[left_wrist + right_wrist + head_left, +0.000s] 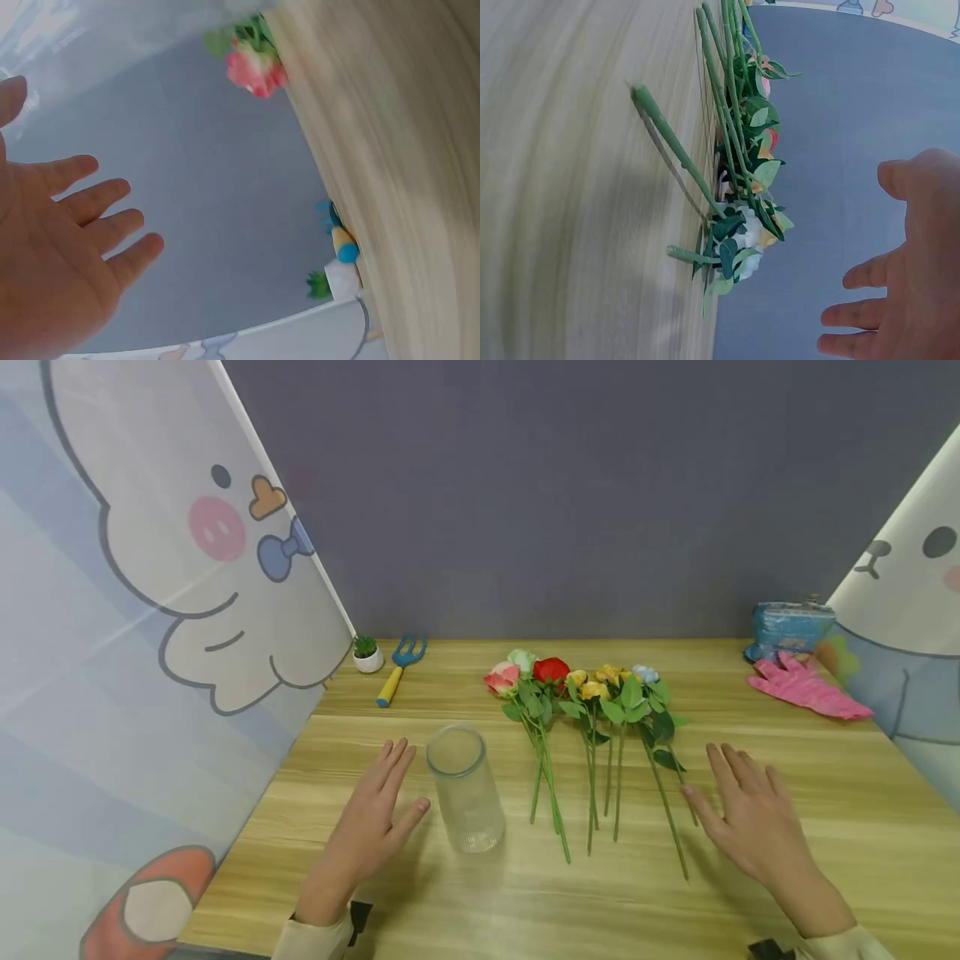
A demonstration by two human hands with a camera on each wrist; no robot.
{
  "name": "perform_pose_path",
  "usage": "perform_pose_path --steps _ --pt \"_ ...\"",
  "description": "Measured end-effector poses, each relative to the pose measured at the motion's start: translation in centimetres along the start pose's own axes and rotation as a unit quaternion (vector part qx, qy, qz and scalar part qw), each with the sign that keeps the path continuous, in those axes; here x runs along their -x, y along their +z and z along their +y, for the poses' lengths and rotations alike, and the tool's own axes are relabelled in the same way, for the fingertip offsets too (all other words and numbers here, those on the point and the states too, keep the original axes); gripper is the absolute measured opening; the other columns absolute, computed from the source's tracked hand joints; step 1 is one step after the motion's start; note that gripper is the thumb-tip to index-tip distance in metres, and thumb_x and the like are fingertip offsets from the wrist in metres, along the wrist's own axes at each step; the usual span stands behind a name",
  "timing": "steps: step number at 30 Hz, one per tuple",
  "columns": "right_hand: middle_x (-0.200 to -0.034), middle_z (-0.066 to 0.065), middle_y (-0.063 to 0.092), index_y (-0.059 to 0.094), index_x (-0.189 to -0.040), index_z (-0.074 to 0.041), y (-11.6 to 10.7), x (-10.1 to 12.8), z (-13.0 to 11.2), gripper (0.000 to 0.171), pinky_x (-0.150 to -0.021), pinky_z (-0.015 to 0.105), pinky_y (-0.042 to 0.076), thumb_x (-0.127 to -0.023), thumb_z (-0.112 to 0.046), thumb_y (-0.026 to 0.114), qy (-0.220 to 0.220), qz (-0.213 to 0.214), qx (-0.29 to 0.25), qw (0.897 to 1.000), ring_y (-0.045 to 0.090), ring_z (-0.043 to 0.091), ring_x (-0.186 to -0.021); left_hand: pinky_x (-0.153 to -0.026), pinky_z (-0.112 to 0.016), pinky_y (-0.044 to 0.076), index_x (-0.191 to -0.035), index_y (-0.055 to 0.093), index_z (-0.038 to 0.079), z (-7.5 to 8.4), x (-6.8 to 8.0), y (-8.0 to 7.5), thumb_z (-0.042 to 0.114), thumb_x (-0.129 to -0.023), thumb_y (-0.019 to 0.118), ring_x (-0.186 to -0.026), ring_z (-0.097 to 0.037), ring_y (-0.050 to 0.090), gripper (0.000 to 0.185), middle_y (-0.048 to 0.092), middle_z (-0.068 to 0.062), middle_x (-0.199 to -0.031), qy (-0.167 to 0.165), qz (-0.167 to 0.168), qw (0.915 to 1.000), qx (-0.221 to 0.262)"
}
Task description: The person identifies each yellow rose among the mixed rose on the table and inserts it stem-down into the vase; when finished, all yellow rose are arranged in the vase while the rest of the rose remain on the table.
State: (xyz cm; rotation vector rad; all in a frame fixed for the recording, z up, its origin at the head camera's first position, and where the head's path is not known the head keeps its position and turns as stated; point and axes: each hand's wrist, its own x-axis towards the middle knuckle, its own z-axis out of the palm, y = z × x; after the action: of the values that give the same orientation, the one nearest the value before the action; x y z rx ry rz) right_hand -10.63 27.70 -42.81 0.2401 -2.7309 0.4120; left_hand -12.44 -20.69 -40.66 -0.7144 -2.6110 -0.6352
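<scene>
My left hand (372, 821) is held with straight fingers over the table, just left of a clear glass vase (472, 802), holding nothing. The vase stands upright, ribbed near its base. To its right lie several artificial flowers: a pink rose (502, 678), a pale green one (522, 660), a red rose (551, 671), yellow ones (595, 690) and pale blue ones (645, 674), heads away from me and green stems towards me. Right of the stems hovers my right hand (757, 818), fingers extended, with nothing in it. Both palms look empty in the wrist views.
At the back left stand a small potted plant (367, 655) and a blue garden fork (401, 667) with a yellow handle. A pink glove (810, 687) lies at the back right before a blue package (792, 627). Cartoon panels flank the wooden table (600, 910), and a grey wall backs it.
</scene>
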Motion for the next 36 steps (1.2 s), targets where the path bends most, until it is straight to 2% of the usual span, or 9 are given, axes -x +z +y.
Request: perform_pose_path --steps 6,10,14,18,20,25,31,34,36 --pt "-0.138 0.043 0.050 0.048 -0.144 0.014 0.5 -0.5 -0.5 0.065 -0.105 0.079 0.034 -0.106 -0.038 0.056 -0.017 0.009 -0.009 1.000 0.047 0.063 -0.123 -0.115 -0.066 0.039 -0.154 0.039 -0.006 1.2 -0.1 0.5 0.042 -0.105 0.060 -0.147 -0.046 0.037 0.072 0.042 -0.026 -0.158 0.040 0.018 0.9987 0.027" --pt "-0.134 0.043 0.053 0.049 -0.142 0.015 0.8 -0.8 -0.7 0.063 -0.101 0.076 0.040 -0.105 -0.036 0.058 -0.028 0.013 -0.021 0.999 0.051 0.063 -0.119 -0.114 -0.065 0.041 -0.157 0.037 -0.002 1.7 0.0 1.1 0.045 -0.103 0.062 -0.145 -0.046 0.041 0.075 0.041 -0.026 -0.158 0.042 0.014 0.9983 0.039" --pt "-0.134 0.043 0.054 0.049 -0.143 0.015 1.0 -1.2 -1.0 0.061 -0.098 0.075 0.044 -0.106 -0.033 0.057 -0.022 -0.003 -0.049 0.999 0.052 0.063 -0.119 -0.116 -0.061 0.040 -0.162 0.030 0.004 2.0 -0.1 1.5 0.032 -0.098 0.072 -0.146 -0.044 0.041 0.081 0.038 -0.022 -0.162 0.043 0.008 0.9970 0.064" --pt "-0.136 0.044 0.052 0.048 -0.143 0.016 1.1 -2.0 -1.3 0.056 -0.098 0.077 0.044 -0.108 -0.028 0.053 -0.002 -0.040 -0.099 0.994 0.051 0.064 -0.120 -0.117 -0.058 0.041 -0.161 0.029 0.001 2.2 -0.4 1.7 0.019 -0.092 0.079 -0.144 -0.041 0.044 0.087 0.040 -0.022 -0.160 0.044 0.010 0.9944 0.096" --pt "-0.134 0.043 0.054 0.048 -0.142 0.017 1.3 -2.4 -1.3 0.054 -0.095 0.075 0.048 -0.109 -0.025 0.050 0.005 -0.059 -0.127 0.990 0.055 0.062 -0.117 -0.112 -0.058 0.046 -0.158 0.033 -0.002 2.3 -0.5 1.9 0.015 -0.090 0.080 -0.140 -0.042 0.049 0.084 0.045 -0.024 -0.156 0.040 0.013 0.9933 0.108" --pt "-0.125 0.038 0.063 0.050 -0.141 0.017 2.2 -3.7 -1.1 0.050 -0.086 0.066 0.058 -0.111 -0.022 0.046 0.023 -0.098 -0.190 0.977 0.066 0.052 -0.106 -0.105 -0.056 0.053 -0.153 0.037 -0.006 2.6 -0.7 2.4 0.008 -0.089 0.080 -0.130 -0.044 0.058 0.078 0.052 -0.027 -0.149 0.031 0.022 0.9894 0.140" --pt "-0.114 0.032 0.071 0.050 -0.141 0.017 2.8 -4.8 -0.8 0.050 -0.079 0.049 0.065 -0.111 -0.023 0.045 0.052 -0.126 -0.256 0.957 0.074 0.041 -0.095 -0.106 -0.054 0.052 -0.153 0.034 -0.008 2.8 -0.9 3.0 0.000 -0.089 0.078 -0.129 -0.045 0.058 0.077 0.054 -0.027 -0.145 0.038 0.036 0.9840 0.170" --pt "-0.109 0.030 0.073 0.050 -0.140 0.018 2.9 -5.4 -0.8 0.048 -0.073 0.036 0.065 -0.111 -0.021 0.047 0.057 -0.128 -0.268 0.953 0.076 0.035 -0.088 -0.109 -0.052 0.050 -0.153 0.034 -0.008 3.0 -0.9 3.0 0.002 -0.090 0.078 -0.132 -0.043 0.057 0.078 0.053 -0.026 -0.145 0.025 0.029 0.9810 0.190" --pt "-0.108 0.029 0.073 0.050 -0.139 0.017 2.9 -5.9 -1.0 0.047 -0.072 0.032 0.065 -0.110 -0.019 0.048 0.061 -0.129 -0.268 0.953 0.076 0.034 -0.088 -0.111 -0.051 0.048 -0.153 0.032 -0.008 3.1 -0.9 3.0 0.003 -0.090 0.079 -0.134 -0.042 0.055 0.079 0.052 -0.026 -0.147 0.015 0.024 0.9789 0.203"
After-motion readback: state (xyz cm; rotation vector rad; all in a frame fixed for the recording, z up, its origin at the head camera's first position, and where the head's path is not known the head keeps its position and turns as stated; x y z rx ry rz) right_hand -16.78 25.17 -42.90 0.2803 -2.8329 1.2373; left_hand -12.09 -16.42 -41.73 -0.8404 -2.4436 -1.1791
